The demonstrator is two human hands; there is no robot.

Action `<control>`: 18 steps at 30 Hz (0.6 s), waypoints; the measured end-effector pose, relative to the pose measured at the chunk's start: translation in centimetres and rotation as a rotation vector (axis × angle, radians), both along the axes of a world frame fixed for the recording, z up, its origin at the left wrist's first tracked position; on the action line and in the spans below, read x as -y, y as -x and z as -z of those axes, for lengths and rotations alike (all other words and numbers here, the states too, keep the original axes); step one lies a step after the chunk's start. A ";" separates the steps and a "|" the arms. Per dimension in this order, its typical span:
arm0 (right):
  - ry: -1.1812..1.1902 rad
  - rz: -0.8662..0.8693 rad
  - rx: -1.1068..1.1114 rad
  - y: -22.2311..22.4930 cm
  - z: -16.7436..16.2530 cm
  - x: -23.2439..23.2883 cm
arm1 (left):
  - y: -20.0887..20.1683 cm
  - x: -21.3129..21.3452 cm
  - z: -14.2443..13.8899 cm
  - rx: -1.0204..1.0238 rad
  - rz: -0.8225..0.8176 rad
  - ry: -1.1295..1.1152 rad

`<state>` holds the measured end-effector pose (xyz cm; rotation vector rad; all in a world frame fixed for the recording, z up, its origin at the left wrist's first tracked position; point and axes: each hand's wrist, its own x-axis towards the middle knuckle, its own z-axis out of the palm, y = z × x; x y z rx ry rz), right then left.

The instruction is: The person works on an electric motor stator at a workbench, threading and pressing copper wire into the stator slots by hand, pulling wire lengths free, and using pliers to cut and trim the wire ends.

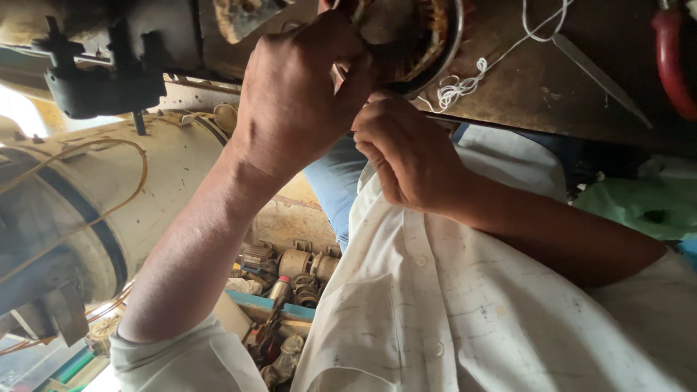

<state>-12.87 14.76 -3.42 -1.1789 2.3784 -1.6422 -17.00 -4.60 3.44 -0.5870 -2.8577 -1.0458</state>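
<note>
Left hand (290, 94) raised to the round stator (435, 43), fingers curled and pressed together against its metal rim. Probably pinching something small there, but cannot tell what, as the fingertips are hidden behind the knuckles. Right hand (410, 152) just below and touching the left one, fingers folded into a loose fist under the same rim; impossible to see whether anything sits between them.

Stator directly above both sets of fingers, lying on the brown workbench (537, 94), copper windings visible inside the ring. Loose white string (465, 83) just beyond the right fingers, bunched in a small tangle with one strand trailing away over the bench. Flat pointed metal tool (595, 72) well apart from the fingers, untouched.

Judged from this: work on the windings in the middle, not finished. String not yet pulled tight or trimmed, much of it lying free.
</note>
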 end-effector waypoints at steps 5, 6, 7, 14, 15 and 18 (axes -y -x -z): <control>0.068 0.000 0.000 0.2 0.2 -0.4 | -1.0 -0.3 0.1 0.013 -0.031 0.051; 0.077 0.001 -0.011 0.2 0.2 -0.6 | -1.3 -0.4 0.0 -0.007 -0.027 0.057; 0.108 0.013 -0.043 0.1 0.2 -0.9 | -1.6 -0.4 0.0 -0.030 -0.025 0.065; -0.152 0.198 -0.235 0.2 -1.5 -5.0 | -3.0 -0.6 0.2 -0.053 -0.127 0.051; -0.244 0.220 -0.273 0.2 -1.9 -5.6 | -3.1 -0.4 0.3 -0.069 -0.127 0.045; -0.135 0.325 -0.140 -0.1 -3.2 -6.4 | -3.1 -0.1 0.5 -0.076 -0.153 0.038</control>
